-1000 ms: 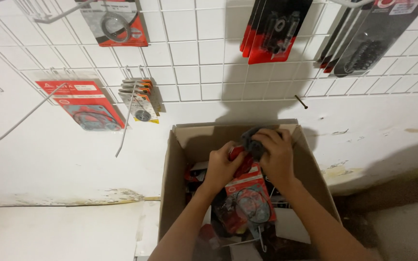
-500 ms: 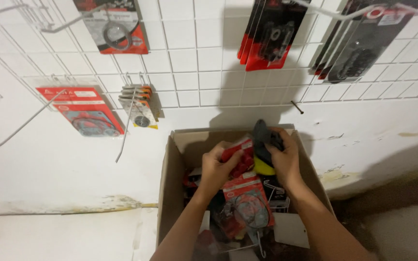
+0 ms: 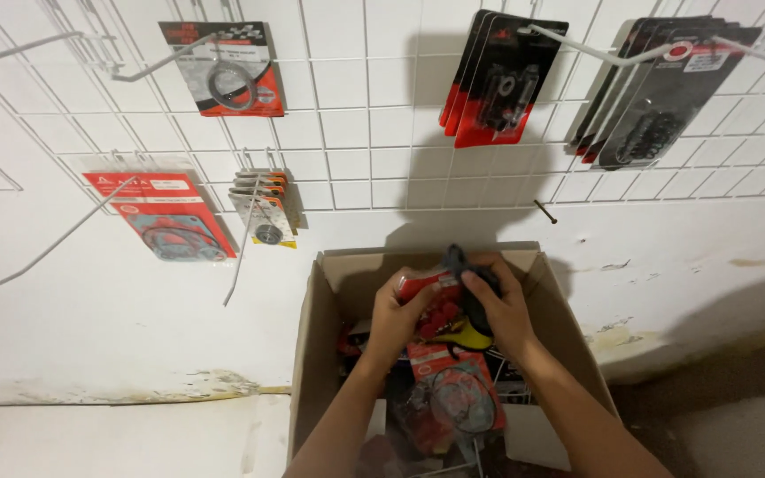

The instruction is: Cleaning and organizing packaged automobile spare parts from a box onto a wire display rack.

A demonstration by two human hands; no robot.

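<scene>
Head view shows both of your hands raised together over the open cardboard box (image 3: 312,354), just below the wire grid (image 3: 365,133) on the wall. Your left hand (image 3: 397,320) is closed on a red carded pack (image 3: 431,296). Your right hand (image 3: 499,312) is wrapped around a dark pack (image 3: 469,296), whose top pokes up past your fingers. The two packs touch, held side by side between your palms, their long axes roughly upright and tilted slightly left. Neither hand is nearer; both grip at the same height. Below them the box holds more red packs (image 3: 453,403). On the grid, black-and-red packs (image 3: 502,84) hang on a hook almost straight above your hands.
</scene>
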